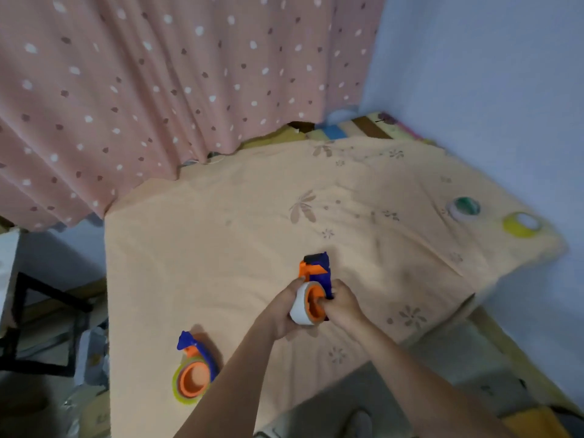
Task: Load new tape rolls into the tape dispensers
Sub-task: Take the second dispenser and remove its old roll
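I hold a blue and orange tape dispenser (316, 267) above the middle of the orange cloth. A white tape roll (299, 306) sits on its orange hub. My left hand (284, 311) wraps the white roll from the left. My right hand (343, 303) grips the dispenser's blue body from the right, fingers at the hub. A second blue and orange dispenser (194, 365) lies on the cloth at the lower left with a yellow roll on its hub. Two loose rolls rest at the far right: a white one with a green core (463, 208) and a yellow one (521, 225).
The orange flowered cloth (252, 216) covers a table whose edges drop off at left and lower right. A pink dotted curtain (158, 90) hangs behind. A black frame (41, 327) stands at the left. A striped mat (347, 128) lies at the back.
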{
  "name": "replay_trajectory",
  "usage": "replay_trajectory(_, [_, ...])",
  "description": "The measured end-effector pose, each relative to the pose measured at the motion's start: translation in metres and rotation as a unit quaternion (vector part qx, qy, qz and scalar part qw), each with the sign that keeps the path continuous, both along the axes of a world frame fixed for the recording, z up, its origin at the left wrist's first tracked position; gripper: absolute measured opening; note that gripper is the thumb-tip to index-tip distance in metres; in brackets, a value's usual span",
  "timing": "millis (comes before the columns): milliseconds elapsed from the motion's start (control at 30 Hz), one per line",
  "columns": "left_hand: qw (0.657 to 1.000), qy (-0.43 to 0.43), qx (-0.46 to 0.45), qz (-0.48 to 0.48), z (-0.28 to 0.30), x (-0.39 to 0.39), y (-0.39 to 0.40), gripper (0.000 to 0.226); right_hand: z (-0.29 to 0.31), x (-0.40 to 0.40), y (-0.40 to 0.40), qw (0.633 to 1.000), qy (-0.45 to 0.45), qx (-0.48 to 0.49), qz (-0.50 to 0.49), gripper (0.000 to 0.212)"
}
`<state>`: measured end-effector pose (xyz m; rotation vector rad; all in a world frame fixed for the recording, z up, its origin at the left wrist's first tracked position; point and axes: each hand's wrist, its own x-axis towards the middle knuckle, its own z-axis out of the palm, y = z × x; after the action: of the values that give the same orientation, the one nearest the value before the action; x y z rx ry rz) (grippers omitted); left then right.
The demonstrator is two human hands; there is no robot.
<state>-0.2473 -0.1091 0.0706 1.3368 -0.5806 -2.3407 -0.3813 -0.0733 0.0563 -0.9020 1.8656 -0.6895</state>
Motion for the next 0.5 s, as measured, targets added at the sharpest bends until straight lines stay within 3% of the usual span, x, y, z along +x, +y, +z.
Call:
replay_trajectory(233, [1.0,0.005,-0.017,-0.024,0.011,-0.143,-0.004,0.038,0.023,-0.138,0.016,0.999,-0.017,-0.021,-0.039,0.022])
replay_trajectory(367, [0.998,-0.009,-0.037,-0.057,0.019,-0.217,-0.001,0.034,0.034,-0.202,0.036,0.993,-0.022,-0.053,-0.099,0.006])
replay_trajectory(500, [0.991,-0.021,-0.066,-0.11,0.028,-0.27,0.001,0.04,0.041,-0.248,0.045,0.989,-0.012,-0.057,-0.139,0.005])
